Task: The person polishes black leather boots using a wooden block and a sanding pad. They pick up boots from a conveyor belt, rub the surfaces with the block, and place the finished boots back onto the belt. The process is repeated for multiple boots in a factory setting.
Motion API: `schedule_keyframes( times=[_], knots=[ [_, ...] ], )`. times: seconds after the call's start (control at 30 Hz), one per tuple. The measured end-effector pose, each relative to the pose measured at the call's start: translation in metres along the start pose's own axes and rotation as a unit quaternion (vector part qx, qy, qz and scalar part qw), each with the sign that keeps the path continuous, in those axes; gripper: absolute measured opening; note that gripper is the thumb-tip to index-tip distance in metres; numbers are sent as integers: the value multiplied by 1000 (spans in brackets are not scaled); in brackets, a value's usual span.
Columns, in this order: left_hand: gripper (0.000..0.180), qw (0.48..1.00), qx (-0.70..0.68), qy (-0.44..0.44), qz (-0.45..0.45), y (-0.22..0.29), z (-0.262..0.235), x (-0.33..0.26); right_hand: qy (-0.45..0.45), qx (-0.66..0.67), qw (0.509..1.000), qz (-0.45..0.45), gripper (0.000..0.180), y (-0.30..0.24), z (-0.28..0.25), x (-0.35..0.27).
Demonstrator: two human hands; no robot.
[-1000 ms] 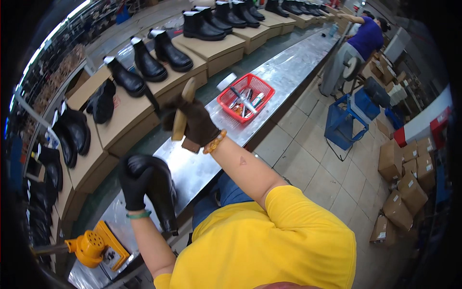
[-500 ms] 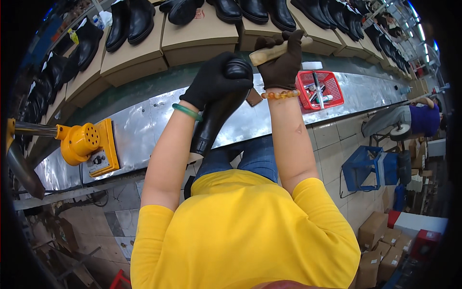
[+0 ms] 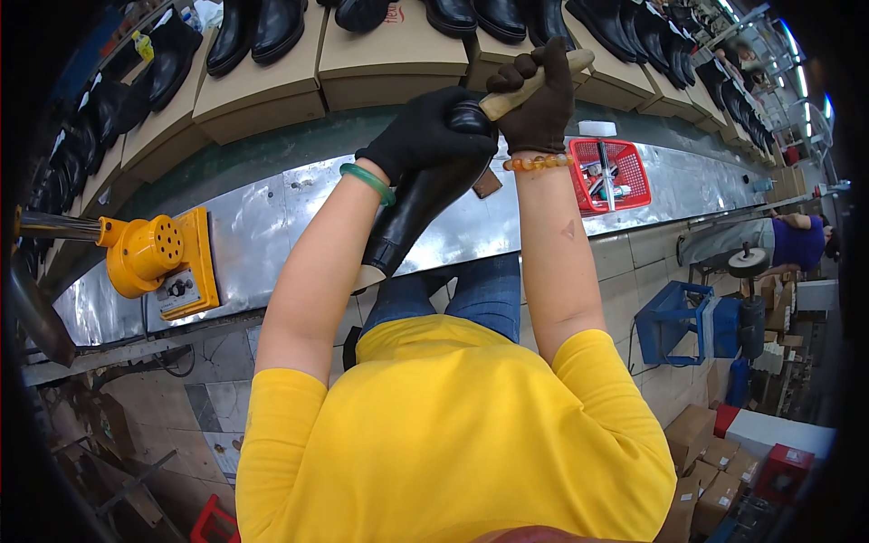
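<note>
In my left hand (image 3: pixel 412 136), in a black glove, is a black leather boot (image 3: pixel 418 213). The fingers wrap round its foot near the rounded toe, and the shaft slants down toward my lap. A dark brown glove covers my right hand (image 3: pixel 543 113), closed round a pale, wood-coloured stick tool (image 3: pixel 507 102). One end of this tool lies right by the boot's toe; whether it touches the leather I cannot tell. The other end sticks out past my fingers at upper right.
A metal-topped bench (image 3: pixel 272 217) runs across in front of me. On it are a yellow machine (image 3: pixel 154 258) at left, a red basket (image 3: pixel 641 172) of small items, and a brown block (image 3: pixel 487 185). Beyond stand cardboard boxes (image 3: pixel 394 68) topped with black boots. A person (image 3: pixel 797 242) is at far right.
The tool's end has come closer to the boot's toe, and my two hands are nearer together. My view has shifted slightly. Both hands keep their holds.
</note>
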State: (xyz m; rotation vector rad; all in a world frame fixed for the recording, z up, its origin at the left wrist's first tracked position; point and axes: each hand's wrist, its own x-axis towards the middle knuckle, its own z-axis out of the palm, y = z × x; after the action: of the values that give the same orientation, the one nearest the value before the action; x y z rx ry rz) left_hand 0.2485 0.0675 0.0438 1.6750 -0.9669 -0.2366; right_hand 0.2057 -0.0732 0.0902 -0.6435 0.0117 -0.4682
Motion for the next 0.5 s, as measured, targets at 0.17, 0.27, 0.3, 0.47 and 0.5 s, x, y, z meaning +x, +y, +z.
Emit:
schedule_keyframes(
  times=[0.17, 0.27, 0.3, 0.47, 0.5],
  knots=[
    [53, 1000, -5, -13, -11, -1, -4, 2, 6, -20, 999, 27, 30, 3, 1, 10],
    [53, 1000, -1, -8, -6, -2, -3, 1, 10, -47, 998, 43, 28, 3, 4, 11],
    [54, 1000, 0, -7, -3, -3, -2, 1, 8, -62, 997, 46, 27, 3, 4, 10],
    [56, 1000, -21, -15, -7, 1, 0, 0, 3, -155, 988, -19, 24, 6, 7, 9],
    [56, 1000, -14, -15, -11, 2, 0, 0, -2, -172, 985, -34, 24, 6, 9, 7]
  ],
)
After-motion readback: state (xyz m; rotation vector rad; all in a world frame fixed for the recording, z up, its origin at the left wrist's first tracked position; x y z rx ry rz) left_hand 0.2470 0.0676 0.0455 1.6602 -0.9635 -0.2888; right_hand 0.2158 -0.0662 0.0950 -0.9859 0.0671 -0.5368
